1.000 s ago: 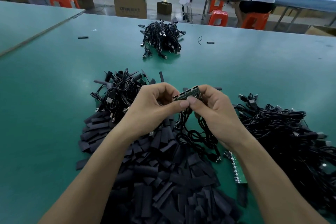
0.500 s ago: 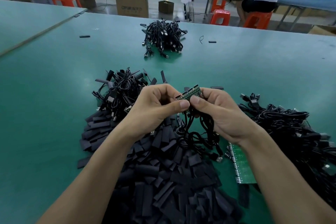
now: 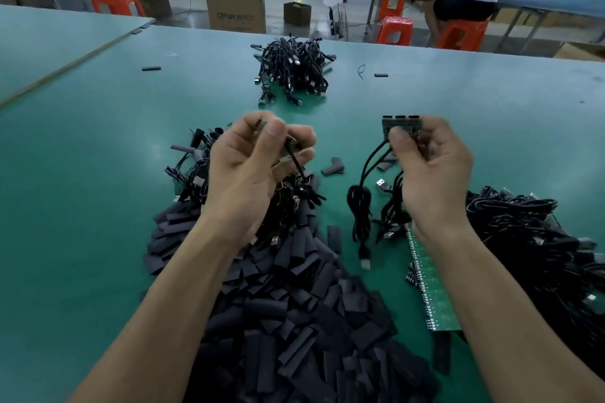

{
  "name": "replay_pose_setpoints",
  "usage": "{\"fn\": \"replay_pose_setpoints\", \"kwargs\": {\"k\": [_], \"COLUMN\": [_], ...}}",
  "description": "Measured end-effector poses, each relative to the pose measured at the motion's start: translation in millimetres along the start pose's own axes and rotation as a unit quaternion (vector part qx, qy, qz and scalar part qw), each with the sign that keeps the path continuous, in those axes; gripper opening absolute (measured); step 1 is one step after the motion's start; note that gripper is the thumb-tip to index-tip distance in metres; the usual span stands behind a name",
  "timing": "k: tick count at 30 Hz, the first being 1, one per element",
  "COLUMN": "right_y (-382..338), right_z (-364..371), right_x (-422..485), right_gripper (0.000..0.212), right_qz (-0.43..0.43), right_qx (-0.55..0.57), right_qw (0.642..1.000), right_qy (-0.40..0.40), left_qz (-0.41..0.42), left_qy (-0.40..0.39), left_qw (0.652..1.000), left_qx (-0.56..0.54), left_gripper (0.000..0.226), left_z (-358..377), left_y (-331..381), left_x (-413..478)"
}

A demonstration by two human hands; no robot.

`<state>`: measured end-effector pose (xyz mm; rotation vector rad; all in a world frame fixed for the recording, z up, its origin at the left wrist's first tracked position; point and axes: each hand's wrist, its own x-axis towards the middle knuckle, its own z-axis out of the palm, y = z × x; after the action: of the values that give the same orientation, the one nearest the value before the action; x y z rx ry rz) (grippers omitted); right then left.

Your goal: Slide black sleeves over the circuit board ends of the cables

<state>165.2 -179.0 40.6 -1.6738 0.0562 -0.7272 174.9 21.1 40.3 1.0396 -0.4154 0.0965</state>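
Right hand [image 3: 432, 170] apparently pinches circuit boards' [image 3: 401, 124] lower edge.

Black sleeves [image 3: 294, 321] heaped (flat), circuit boards [image 3: 401, 124] raised, cables [image 3: 360, 206] dangling

Bright even light, soft shadows; edges warped, perhaps blurred.

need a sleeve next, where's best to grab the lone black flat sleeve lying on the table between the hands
Probably pinch the lone black flat sleeve across its middle, coming from above: it lies flat on the green table, apart from the sleeve pile.
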Motion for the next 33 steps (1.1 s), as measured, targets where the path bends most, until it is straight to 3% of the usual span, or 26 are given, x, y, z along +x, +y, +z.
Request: {"fn": "replay_pose_setpoints", "kwargs": {"k": [4,8,10,14,17,20,22,26,28,30,33], "right_y": [1,6,3,-9,-15,-14,-9,0,4,3,-3], "right_z": [2,10,12,11,9,8,7,8,8,8,5], "right_x": [-5,-15,-18,-21,-22,-25,-29,-35,-36,-35,-28], "right_gripper": [0.024,0.017,0.021,0.020,0.014,0.027,0.033,0.024,0.015,0.007,0.014], "right_qz": [-0.083,-0.108,-0.111,-0.031,-0.007,0.023,0.035,0.039,0.026,0.005,-0.010], "right_qx": [-0.122,-0.270,-0.287,-0.239,-0.294,-0.385,-0.411,-0.386,-0.377,-0.357,-0.275], "right_qw": [0.986,0.941,0.917,0.859,0.803,0.730,0.705,0.720,0.735,0.751,0.820], "right_qy": [-0.083,-0.173,-0.254,-0.452,-0.518,-0.564,-0.576,-0.575,-0.564,-0.555,-0.502], "left_qz": [0.051,0.089,0.085,0.077,0.052,0.041,0.041,0.066,0.064,0.057,0.048], "left_qy": [0.065,0.093,0.097,0.105,0.108,0.086,0.066,0.044,0.048,0.047,0.027], "left_qw": [0.996,0.984,0.981,0.972,0.970,0.970,0.966,0.942,0.947,0.951,0.948], "left_qx": [0.026,0.125,0.147,0.196,0.211,0.222,0.248,0.325,0.312,0.299,0.313], "left_gripper": [0.011,0.011,0.020,0.033,0.042,0.052,0.054,0.041,0.022,0.016,0.016], "left_z": [1,-1,-3,-5,-5,-6,-7,-6,-6,-6,-7], "left_y": [6,11,12,8,4,2,2,4,5,6,7], "left_x": [2,1,1,3,4,4,5,4,4,3,1]}}
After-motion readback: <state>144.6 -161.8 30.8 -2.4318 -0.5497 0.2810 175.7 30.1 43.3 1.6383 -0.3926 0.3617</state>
